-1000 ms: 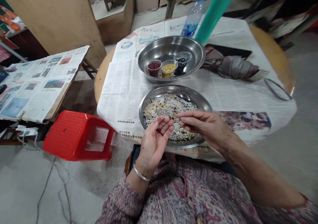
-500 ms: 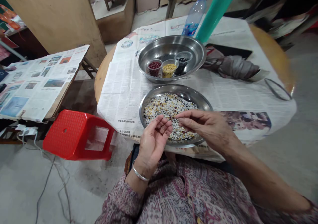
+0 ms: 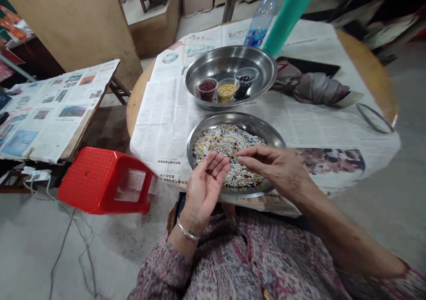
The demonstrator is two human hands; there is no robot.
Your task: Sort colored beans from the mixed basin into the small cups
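My left hand [image 3: 202, 185] is cupped palm up at the near left side of a steel basin, with a few dark red beans [image 3: 211, 172] lying on its palm and fingers. Over the same basin [image 3: 278, 133] hovers my right hand [image 3: 282, 167], thumb and forefinger brought together in a pinch; whatever is between the tips is too small to name. White, yellow, black and red grains and beans [image 3: 229, 140] are spread mixed across the basin. Behind it, a second steel basin [image 3: 199, 62] holds clear cups of red beans [image 3: 207, 87], yellow grains [image 3: 227, 89] and black beans [image 3: 246, 79].
Newspaper [image 3: 163, 127] covers the round table. At the back stand a blue-capped bottle [image 3: 261, 18] and a tall green container [image 3: 291, 18]. A grey cloth bundle [image 3: 316, 87] lies to the right. A red stool [image 3: 96, 180] stands on the left.
Both hands stay almost in place. My left hand's fingers have shifted slightly, showing the red beans more clearly. The view has tilted a little.
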